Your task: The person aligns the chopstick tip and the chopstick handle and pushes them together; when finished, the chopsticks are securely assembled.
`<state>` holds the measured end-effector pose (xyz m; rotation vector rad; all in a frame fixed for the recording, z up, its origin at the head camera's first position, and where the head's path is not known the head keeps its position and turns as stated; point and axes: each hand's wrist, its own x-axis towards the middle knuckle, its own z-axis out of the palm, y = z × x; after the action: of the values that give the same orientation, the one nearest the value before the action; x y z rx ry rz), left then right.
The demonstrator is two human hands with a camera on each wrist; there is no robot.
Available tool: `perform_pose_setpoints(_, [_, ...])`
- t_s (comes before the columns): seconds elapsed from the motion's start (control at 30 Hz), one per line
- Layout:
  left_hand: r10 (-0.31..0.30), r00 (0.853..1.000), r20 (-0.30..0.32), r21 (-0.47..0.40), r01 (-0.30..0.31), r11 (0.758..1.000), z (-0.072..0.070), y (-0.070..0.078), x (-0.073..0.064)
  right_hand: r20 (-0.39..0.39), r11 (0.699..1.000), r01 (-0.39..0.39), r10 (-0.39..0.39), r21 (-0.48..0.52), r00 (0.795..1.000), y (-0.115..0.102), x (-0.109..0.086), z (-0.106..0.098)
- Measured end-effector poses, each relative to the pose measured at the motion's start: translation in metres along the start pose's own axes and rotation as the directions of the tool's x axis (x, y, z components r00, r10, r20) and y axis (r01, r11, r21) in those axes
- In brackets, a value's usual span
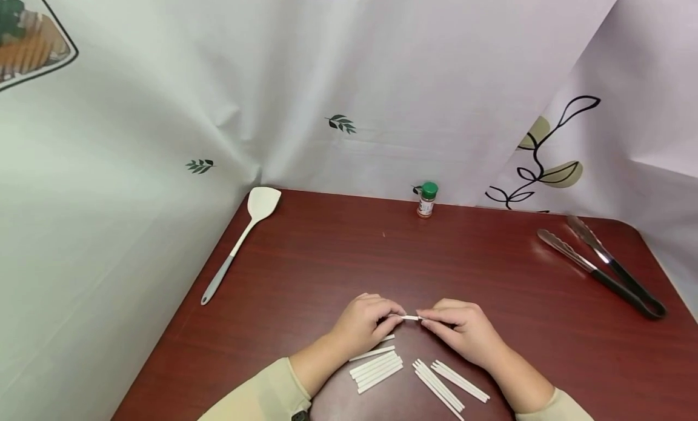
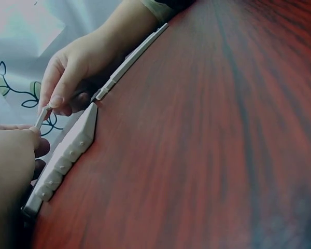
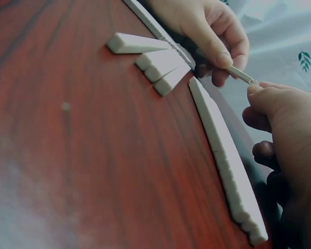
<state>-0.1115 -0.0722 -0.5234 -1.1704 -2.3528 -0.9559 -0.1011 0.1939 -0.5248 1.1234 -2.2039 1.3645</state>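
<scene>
White, leaf-printed sheeting (image 1: 425, 94) hangs behind a reddish-brown table (image 1: 338, 245).

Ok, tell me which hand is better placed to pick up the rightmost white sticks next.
The right, most likely: the rightmost white sticks lie closer to the right hand than to the left hand. Both hands pinch the stick between them, so the right should let go first.

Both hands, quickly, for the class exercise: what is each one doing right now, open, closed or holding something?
Left hand: closed, pinching a slim white stick.
Right hand: closed, pinching the stick's other end.
</scene>
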Motion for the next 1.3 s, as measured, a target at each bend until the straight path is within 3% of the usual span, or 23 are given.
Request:
perform_pose_setpoints(0.53, [0.020,1.000,0.014,-0.004,-0.020,1.000,-0.003,0.001,-0.001,0.013,1.000,0.019,-0.019,-0.002,1.000,-0.002,0.002,0.002])
perform_pose_setpoints(0.93, [0.030,0.999,0.039,-0.009,-0.030,1.000,-0.003,0.002,0.000,-0.003,0.981,-0.148,0.149,-0.124,0.989,-0.008,-0.001,0.001])
perform_pose_setpoints(1.3, [0.062,0.997,0.042,-0.012,-0.061,0.998,-0.003,0.002,0.001,-0.001,0.989,-0.084,0.084,-0.119,0.996,-0.011,0.000,0.004])
